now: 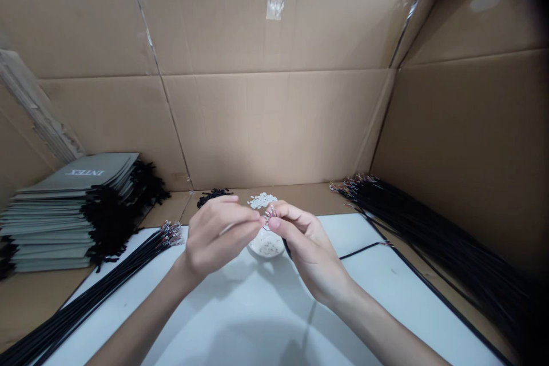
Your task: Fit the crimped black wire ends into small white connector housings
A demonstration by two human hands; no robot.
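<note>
In front of a small white bowl (266, 245), both my hands meet at the stripped end of a black cable (287, 247). Thin coloured wires (270, 214) fan out from it. My right hand (311, 251) is closed, pinching the cable end between thumb and fingers. Thumb and forefinger of my left hand (221, 234) are pressed together right at the wire tips; what sits between them is too small to tell. The bowl, partly hidden by my hands, holds small pale bits. Behind lie a pile of small white pieces (262, 201) and a pile of small black pieces (211, 195).
A cable bundle (107, 277) lies on the white table at left, a larger bundle (433, 240) at right. Another cable piece (360, 250) shows behind my right hand. Grey folders (51, 223) with black strips are stacked left. Cardboard walls (274, 126) enclose the back and sides.
</note>
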